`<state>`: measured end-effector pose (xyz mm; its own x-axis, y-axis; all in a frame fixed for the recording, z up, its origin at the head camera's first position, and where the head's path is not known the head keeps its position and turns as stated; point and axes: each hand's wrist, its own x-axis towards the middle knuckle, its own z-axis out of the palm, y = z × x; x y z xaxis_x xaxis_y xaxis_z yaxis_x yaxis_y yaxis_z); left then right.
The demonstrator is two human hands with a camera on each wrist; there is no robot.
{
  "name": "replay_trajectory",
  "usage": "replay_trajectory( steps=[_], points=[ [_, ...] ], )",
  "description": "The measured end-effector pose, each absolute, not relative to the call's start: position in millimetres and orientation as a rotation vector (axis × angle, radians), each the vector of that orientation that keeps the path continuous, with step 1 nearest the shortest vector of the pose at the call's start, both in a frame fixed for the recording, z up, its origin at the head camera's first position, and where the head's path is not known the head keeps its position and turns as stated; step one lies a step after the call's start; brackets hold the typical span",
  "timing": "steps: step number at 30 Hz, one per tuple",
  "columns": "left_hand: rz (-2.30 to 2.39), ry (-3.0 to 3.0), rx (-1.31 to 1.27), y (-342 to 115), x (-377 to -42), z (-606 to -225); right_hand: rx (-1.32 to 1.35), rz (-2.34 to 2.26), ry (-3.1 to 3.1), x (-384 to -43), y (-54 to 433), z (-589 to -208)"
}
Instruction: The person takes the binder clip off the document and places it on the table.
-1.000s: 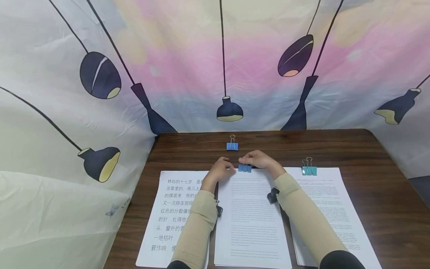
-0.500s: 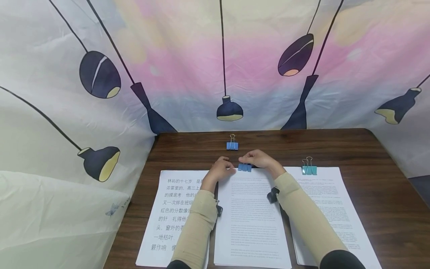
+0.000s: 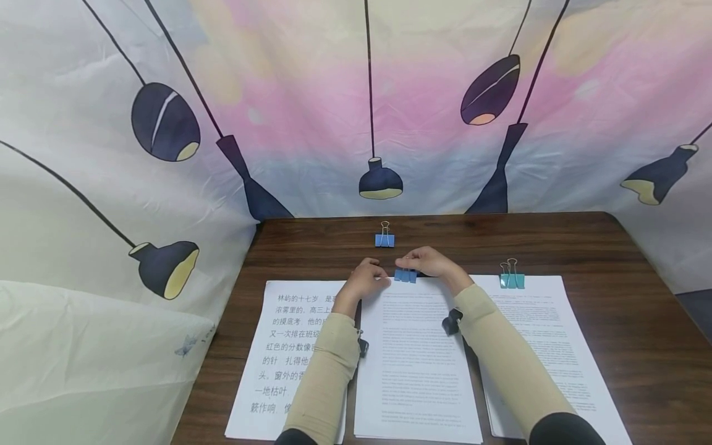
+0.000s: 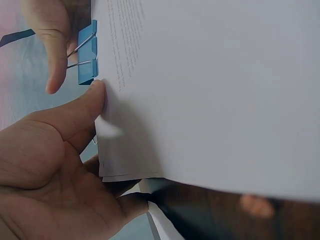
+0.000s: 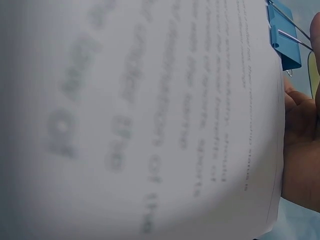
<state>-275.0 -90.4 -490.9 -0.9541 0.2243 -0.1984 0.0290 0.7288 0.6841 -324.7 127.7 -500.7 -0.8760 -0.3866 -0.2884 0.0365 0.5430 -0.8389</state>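
Note:
In the head view, a blue binder clip (image 3: pixel 405 277) sits at the top edge of the middle paper stack (image 3: pixel 417 358). My right hand (image 3: pixel 431 262) pinches its wire handles; the right wrist view has the same clip (image 5: pixel 284 37) at the upper right, beside my thumb. Just left of it, my left hand (image 3: pixel 364 282) holds the stack's top edge near the corner. The left wrist view puts that thumb (image 4: pixel 99 95) on the top sheet, close against the clip, while paper hides some of the fingers.
Left lies a stack with large print (image 3: pixel 278 364). To the right, another stack (image 3: pixel 534 334) carries teal binder clips (image 3: pixel 512 281) at its top edge. A spare blue binder clip (image 3: pixel 384 240) stands farther back on the dark wooden table (image 3: pixel 311 247). A printed cloth (image 3: pixel 311 111) hangs behind.

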Motion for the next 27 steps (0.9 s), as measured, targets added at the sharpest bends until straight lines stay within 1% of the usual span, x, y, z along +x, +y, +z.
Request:
replay_trajectory(
  steps=[27],
  points=[
    [1.06,2.659,0.2,-89.9,-274.9,-491.5,-0.251,-1.281,2.365,-328.0,127.6,-506.4]
  ],
)
